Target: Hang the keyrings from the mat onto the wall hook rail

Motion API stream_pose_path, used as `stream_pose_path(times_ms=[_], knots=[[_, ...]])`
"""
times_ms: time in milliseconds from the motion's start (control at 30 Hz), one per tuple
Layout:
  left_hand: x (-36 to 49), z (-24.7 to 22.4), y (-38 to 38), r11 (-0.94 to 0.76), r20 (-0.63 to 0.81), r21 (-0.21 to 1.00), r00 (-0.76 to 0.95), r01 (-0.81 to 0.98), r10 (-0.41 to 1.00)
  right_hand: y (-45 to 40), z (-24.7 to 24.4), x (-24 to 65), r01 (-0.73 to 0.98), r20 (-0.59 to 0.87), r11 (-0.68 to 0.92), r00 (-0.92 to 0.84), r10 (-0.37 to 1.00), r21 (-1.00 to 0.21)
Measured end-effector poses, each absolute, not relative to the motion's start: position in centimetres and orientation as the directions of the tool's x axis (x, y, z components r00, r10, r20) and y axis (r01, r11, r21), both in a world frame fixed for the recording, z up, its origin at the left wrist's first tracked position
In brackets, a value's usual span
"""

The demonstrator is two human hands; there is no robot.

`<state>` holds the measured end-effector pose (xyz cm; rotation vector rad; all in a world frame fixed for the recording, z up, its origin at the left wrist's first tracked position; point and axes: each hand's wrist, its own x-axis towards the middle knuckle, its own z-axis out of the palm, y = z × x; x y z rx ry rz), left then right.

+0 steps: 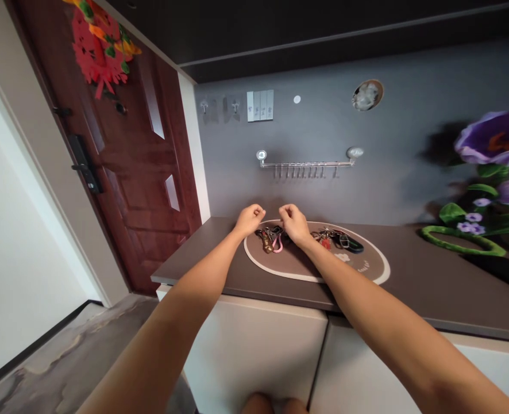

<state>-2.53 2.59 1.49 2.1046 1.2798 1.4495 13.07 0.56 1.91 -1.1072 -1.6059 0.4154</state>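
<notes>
My left hand (251,219) hovers over the left rim of an oval brown mat (289,268) with a pale border. Its fingers are curled closed, and nothing shows in them. To its right, apart from it, my right hand (295,225) is also closed, thumb against bent fingers, with nothing visible held. Below and between the hands lies a bunch of keys (268,240) with a brown fob and a pink loop. Right of my right wrist are more keys with a red tag (326,244) and a black key case (351,242). My right hand hides part of the mat.
A hook rail (308,165) is fixed on the grey wall above the dark countertop (413,276). At the right stands a purple artificial flower (496,138) with a green ring base (461,248). A dark red door (146,172) is at the left. A dark cabinet (323,34) overhangs the counter.
</notes>
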Motion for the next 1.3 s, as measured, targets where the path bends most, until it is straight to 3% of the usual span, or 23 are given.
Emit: stream_pose_path(times_ms=[133,267,567,1133,1300], knots=[[-3.7,1.1,2.7,-0.622,0.605,0.476,0.282,0.622,0.745,0.3,1.4,13.0,0.601,0.638,0.576,-0.138,0.758,-0.554],[-4.7,1.5,2.7,-0.668,0.55,0.375,0.426,0.643,0.719,0.4,1.1,12.9,0.658,0.614,0.58,-0.219,0.758,-0.481],[-5.6,0.7,3.8,-0.69,0.429,0.368,0.544,0.624,0.721,1.1,0.9,12.9,0.73,0.532,0.528,-0.265,0.804,-0.435],[-5.4,0.3,3.8,-0.69,0.459,0.331,0.529,0.644,0.714,1.3,0.8,12.8,0.75,0.508,0.528,-0.299,0.807,-0.398],[-5.2,0.4,3.5,-0.672,0.481,0.371,0.487,0.64,0.729,1.1,0.8,12.9,0.74,0.521,0.541,-0.302,0.798,-0.4]])
